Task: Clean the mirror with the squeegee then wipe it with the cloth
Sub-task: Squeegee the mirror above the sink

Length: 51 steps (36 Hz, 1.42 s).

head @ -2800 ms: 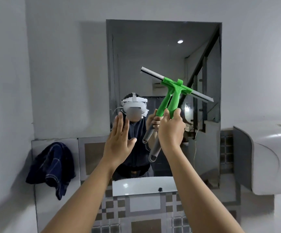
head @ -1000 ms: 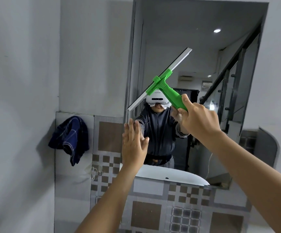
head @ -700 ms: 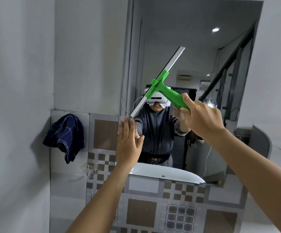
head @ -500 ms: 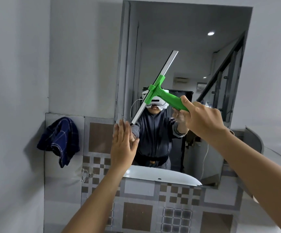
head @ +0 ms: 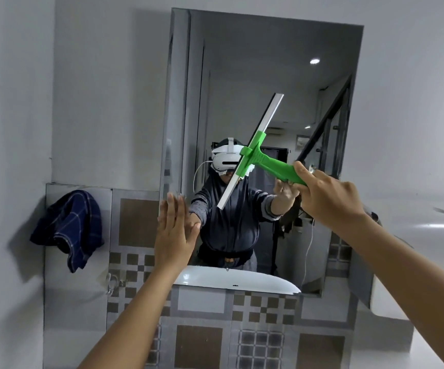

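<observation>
My right hand (head: 330,198) is nearest, fist wrapped tight around the green plastic handle of the squeegee (head: 258,155); forearm runs off the bottom right corner. My left hand (head: 174,235) is flat and fully spread, holding nothing, fingers up, at the mirror's left edge near its lower corner. Can't tell if the palm actually touches the glass.

Squeegee: T-shaped green head, long pale straight blade. Blade tilted, upper end toward the mirror's centre, lower end down-left. It sits over the middle of the mirror (head: 263,62). Blade looks against the glass but contact isn't certain from this angle.

Mirror is a tall frameless rectangle with bevelled edge, all four edges in view. Free glass above the blade up to the top edge, and right of it to the right edge. Left strip is narrower, partly taken by my left hand. Reflection shows a person in a dark top and a white headset.

Cloth (head: 69,227): dark blue checked fabric, crumpled, hanging on the wall left of the mirror, well apart from both hands. What it hangs on is hidden.

Below the mirror: glossy patterned grey and brown tiles (head: 202,336). Smooth white rounded fixture (head: 428,235) at right, cut off by the frame edge.
</observation>
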Motion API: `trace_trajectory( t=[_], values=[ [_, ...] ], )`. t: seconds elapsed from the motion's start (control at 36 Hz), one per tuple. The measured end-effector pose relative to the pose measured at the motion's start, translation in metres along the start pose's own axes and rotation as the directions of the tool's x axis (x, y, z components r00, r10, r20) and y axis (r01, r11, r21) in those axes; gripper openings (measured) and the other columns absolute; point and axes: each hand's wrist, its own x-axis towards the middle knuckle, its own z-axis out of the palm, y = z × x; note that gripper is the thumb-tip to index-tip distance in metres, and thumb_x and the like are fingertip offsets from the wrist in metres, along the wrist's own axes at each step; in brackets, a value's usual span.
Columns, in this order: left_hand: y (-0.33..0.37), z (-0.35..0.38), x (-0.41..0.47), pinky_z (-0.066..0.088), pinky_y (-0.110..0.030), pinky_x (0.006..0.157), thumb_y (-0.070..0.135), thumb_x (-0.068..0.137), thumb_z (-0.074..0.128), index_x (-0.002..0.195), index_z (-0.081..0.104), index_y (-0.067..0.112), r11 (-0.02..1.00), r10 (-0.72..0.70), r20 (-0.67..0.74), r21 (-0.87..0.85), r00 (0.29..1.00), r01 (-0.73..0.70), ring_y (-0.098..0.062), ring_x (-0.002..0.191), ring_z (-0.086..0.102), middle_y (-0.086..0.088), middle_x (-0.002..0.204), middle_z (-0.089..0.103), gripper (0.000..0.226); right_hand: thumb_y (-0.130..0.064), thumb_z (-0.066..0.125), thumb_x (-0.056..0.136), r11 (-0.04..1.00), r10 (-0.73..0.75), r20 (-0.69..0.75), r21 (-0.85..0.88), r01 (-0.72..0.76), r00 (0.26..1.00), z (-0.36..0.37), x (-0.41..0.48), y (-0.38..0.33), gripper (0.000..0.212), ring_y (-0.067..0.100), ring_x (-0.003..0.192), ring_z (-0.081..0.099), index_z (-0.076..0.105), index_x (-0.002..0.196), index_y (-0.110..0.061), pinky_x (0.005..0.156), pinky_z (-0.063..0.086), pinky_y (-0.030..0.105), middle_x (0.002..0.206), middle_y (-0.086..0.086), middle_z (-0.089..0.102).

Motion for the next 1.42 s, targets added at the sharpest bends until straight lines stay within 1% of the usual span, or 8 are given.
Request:
trace_trajectory(
  t=[0.25,0.36,0.5,0.61,0.78,1.03,1.17,1.42],
  values=[
    [0.001,-0.002,0.001,0.001,-0.033,0.113,0.059,0.089,0.028,0.144,-0.013,0.02,1.0,-0.02,0.013,0.011,1.0,0.02,-0.018,0.141,-0.018,-0.001,0.154,-0.016,0.079,-0.03,0.043,0.094,0.995,0.088,0.051,0.05,-0.091,0.995,0.007,-0.018,0.008,0.049,0.022,0.06,0.046,0.028,0.14,-0.022,0.05,0.037,0.028,0.09,0.006,0.062],
    [0.002,-0.004,0.0,0.001,-0.034,0.113,0.059,0.088,0.028,0.139,-0.026,0.028,1.0,-0.019,0.02,-0.014,1.0,0.019,-0.019,0.14,-0.019,0.0,0.153,-0.019,0.08,-0.028,0.046,0.093,0.989,0.123,0.049,0.071,-0.126,0.991,0.008,-0.025,0.005,0.05,0.024,0.061,0.048,0.031,0.14,-0.021,0.051,0.035,0.029,0.09,0.008,0.062],
    [0.001,-0.005,-0.001,0.001,-0.035,0.113,0.059,0.088,0.03,0.139,-0.025,0.028,0.999,-0.019,0.027,-0.034,0.999,0.02,-0.02,0.14,-0.019,0.0,0.153,-0.019,0.081,-0.03,0.043,0.094,0.979,0.184,0.061,0.072,-0.189,0.981,0.016,-0.039,0.005,0.052,0.033,0.072,0.062,0.027,0.142,-0.024,0.051,0.034,0.028,0.099,0.007,0.063],
    [0.003,-0.007,0.0,0.005,-0.035,0.114,0.043,0.09,0.047,0.141,-0.018,0.022,0.999,-0.033,0.029,-0.041,0.999,0.034,-0.021,0.14,-0.017,-0.001,0.153,-0.016,0.085,-0.029,0.042,0.094,0.957,0.261,0.087,0.11,-0.27,0.961,0.021,-0.055,0.004,0.049,0.034,0.086,0.064,0.027,0.141,-0.024,0.056,0.036,0.031,0.11,0.007,0.063],
    [0.005,-0.008,0.0,-0.003,-0.029,0.11,0.04,0.091,0.046,0.144,-0.012,0.018,0.999,-0.036,0.043,-0.027,0.998,0.037,-0.025,0.141,-0.015,-0.002,0.153,-0.016,0.082,-0.035,0.039,0.096,0.915,0.352,0.146,0.154,-0.373,0.925,0.027,-0.083,-0.001,0.05,0.033,0.092,0.062,0.024,0.143,-0.026,0.059,0.036,0.032,0.11,0.011,0.063],
    [0.006,-0.009,0.0,0.002,-0.039,0.115,0.04,0.092,0.045,0.139,-0.018,0.019,0.999,-0.027,0.048,-0.045,0.998,0.029,-0.026,0.141,-0.015,-0.006,0.154,-0.015,0.082,-0.03,0.04,0.096,0.79,0.497,0.186,0.307,-0.53,0.848,0.039,-0.115,-0.036,0.049,0.032,0.087,0.059,0.025,0.143,-0.02,0.065,0.048,0.038,0.103,0.013,0.065],
    [0.005,-0.012,0.0,0.009,-0.044,0.116,0.039,0.091,0.046,0.14,-0.017,0.018,0.998,-0.022,0.059,-0.058,0.998,0.025,-0.028,0.141,-0.012,-0.005,0.154,-0.015,0.083,-0.031,0.037,0.097,0.728,0.528,0.237,0.367,-0.579,0.815,0.039,-0.121,-0.056,0.049,0.024,0.074,0.053,0.025,0.143,-0.018,0.058,0.043,0.032,0.102,0.012,0.065],
    [0.001,-0.019,-0.002,0.002,-0.037,0.115,0.04,0.091,0.048,0.138,-0.019,0.021,0.999,0.027,0.088,-0.044,0.996,-0.023,-0.021,0.137,-0.021,-0.002,0.15,-0.021,0.084,-0.035,0.037,0.097,0.506,0.641,0.358,0.468,-0.724,0.679,0.044,-0.128,-0.107,0.049,0.03,0.08,0.061,0.024,0.141,-0.02,0.069,0.052,0.043,0.097,0.012,0.063]
  ],
)
